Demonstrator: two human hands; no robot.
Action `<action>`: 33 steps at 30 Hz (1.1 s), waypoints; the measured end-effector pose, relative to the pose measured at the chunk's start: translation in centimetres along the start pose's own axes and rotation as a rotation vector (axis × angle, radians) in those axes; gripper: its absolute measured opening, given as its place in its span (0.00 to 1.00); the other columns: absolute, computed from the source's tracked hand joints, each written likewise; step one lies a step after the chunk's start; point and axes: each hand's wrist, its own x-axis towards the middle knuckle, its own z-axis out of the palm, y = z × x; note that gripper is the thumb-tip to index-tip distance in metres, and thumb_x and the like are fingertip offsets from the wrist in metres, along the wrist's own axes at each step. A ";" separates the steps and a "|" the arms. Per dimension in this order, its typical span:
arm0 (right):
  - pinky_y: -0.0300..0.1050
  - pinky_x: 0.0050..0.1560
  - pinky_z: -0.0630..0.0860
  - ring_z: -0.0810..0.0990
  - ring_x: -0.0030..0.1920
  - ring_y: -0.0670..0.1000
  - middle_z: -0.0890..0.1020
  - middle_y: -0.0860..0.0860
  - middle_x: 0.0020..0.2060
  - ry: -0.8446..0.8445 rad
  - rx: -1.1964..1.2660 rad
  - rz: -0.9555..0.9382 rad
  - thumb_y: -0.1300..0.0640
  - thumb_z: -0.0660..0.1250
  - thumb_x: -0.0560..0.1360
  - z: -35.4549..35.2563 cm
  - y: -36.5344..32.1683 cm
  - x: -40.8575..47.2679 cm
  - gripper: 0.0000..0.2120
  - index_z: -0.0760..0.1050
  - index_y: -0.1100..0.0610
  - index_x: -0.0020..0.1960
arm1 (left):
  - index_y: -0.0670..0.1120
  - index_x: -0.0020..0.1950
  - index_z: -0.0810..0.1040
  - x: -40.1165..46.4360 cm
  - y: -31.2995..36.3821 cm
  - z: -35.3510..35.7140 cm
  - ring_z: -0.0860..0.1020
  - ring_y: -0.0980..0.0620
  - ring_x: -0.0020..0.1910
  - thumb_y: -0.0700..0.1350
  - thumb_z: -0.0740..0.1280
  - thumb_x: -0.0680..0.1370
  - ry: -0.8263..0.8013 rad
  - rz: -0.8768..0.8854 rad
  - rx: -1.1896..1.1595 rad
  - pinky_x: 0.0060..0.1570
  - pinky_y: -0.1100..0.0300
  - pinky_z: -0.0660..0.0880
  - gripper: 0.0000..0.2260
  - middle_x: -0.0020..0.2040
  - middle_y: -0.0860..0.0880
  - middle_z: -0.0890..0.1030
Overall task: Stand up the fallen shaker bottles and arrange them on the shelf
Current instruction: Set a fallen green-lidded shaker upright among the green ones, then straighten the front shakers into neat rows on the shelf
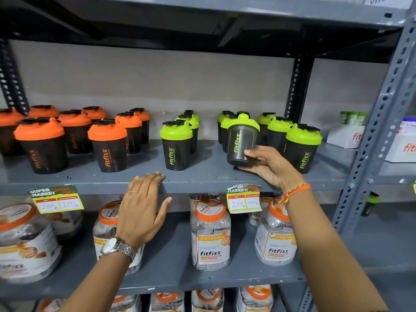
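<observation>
Right hand (pixel 267 166) grips the base of a green-lidded shaker bottle (pixel 242 140), thumb across its front and fingers beneath, holding it nearly upright just above the grey shelf (pixel 202 176), among standing green-lidded bottles (pixel 302 146) at 3 o'clock. Left hand (pixel 141 208), fingers spread flat and empty, rests on the shelf's front edge at 6 o'clock. Orange-lidded bottles (pixel 108 145) stand at 9 o'clock.

A dark translucent plastic shaker bottle with a lime-green lid (pixel 242 140) is held near its base, tilted slightly, its bottom just off the grey metal shelf (pixel 202 179). Other green-lidded black shakers (pixel 176 145) stand upright around it in rows. Orange-lidded black shakers (pixel 108 146) stand upright in a group on the left.
</observation>
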 end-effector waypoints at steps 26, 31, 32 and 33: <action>0.57 0.64 0.77 0.79 0.64 0.55 0.77 0.59 0.65 -0.100 -0.551 -0.050 0.72 0.74 0.68 -3.6 0.7 3.8 0.35 0.66 0.58 0.71 | 0.45 0.77 0.61 11.4 -3.1 -2.6 0.76 0.44 0.65 0.42 0.72 0.77 -0.458 -0.434 -0.577 0.69 0.47 0.71 0.32 0.68 0.45 0.76; 0.56 0.64 0.76 0.81 0.61 0.53 0.81 0.52 0.60 -0.119 -0.718 -0.078 0.66 0.78 0.66 -3.4 0.3 3.6 0.36 0.67 0.54 0.69 | 0.45 0.76 0.63 13.5 -4.1 -1.4 0.76 0.41 0.66 0.30 0.69 0.75 -0.573 -0.375 -0.812 0.68 0.49 0.73 0.31 0.66 0.39 0.76; 0.55 0.64 0.77 0.81 0.61 0.52 0.81 0.51 0.59 -0.119 -0.740 -0.081 0.67 0.77 0.68 -3.4 0.2 3.6 0.35 0.67 0.54 0.70 | 0.44 0.74 0.65 13.6 -4.3 -1.1 0.76 0.39 0.67 0.28 0.67 0.75 -0.584 -0.364 -0.876 0.68 0.49 0.73 0.30 0.66 0.37 0.77; 0.53 0.64 0.77 0.81 0.61 0.52 0.81 0.51 0.60 -0.122 -0.741 -0.083 0.68 0.75 0.69 -3.5 0.1 3.6 0.34 0.66 0.54 0.70 | 0.43 0.74 0.66 13.7 -4.3 -0.8 0.77 0.38 0.66 0.27 0.66 0.75 -0.591 -0.350 -0.918 0.67 0.49 0.74 0.29 0.66 0.35 0.77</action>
